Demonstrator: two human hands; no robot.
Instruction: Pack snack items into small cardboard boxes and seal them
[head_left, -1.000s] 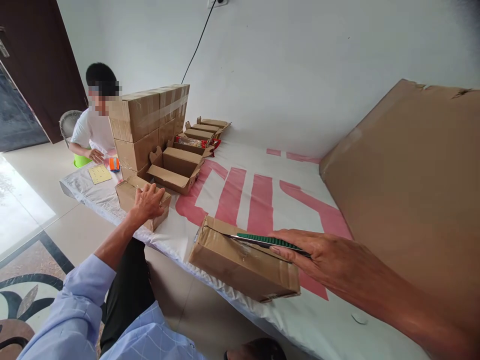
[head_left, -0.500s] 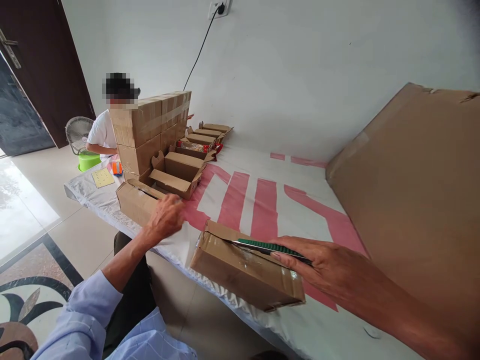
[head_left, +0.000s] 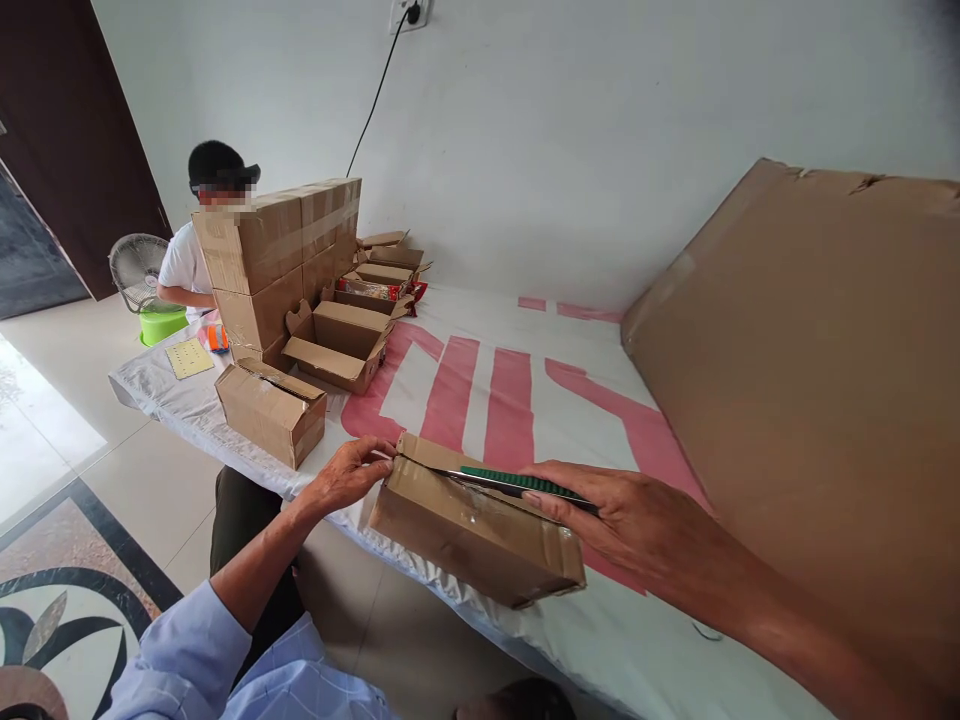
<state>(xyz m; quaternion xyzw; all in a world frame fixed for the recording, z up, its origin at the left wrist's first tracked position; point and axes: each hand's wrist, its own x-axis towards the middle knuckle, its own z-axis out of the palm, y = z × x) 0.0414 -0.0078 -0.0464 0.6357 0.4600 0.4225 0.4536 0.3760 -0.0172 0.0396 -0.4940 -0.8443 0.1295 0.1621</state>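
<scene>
A closed cardboard box (head_left: 476, 530) lies near the table's front edge, its top seam facing up. Thumb and fingers of my left hand (head_left: 354, 474) pinch the box's left end, at the corner where the seam ends. In my right hand (head_left: 600, 505) is a green-handled utility knife (head_left: 517, 482), gripped along its length. Its metal front end points left and rests along the seam of the box top; whether the tip is inside the slit I cannot tell.
Another cardboard box (head_left: 271, 408) with a slit top stands to the left. Behind it are an open box (head_left: 337, 345), several more open boxes and a stack of taped cartons (head_left: 277, 250). A large cardboard sheet (head_left: 810, 400) rises at right. A person (head_left: 184, 262) sits beyond the stack.
My left hand has moved from beside the left box to the left end of the front box. The knife stays at the seam. The whole view has shifted slightly.
</scene>
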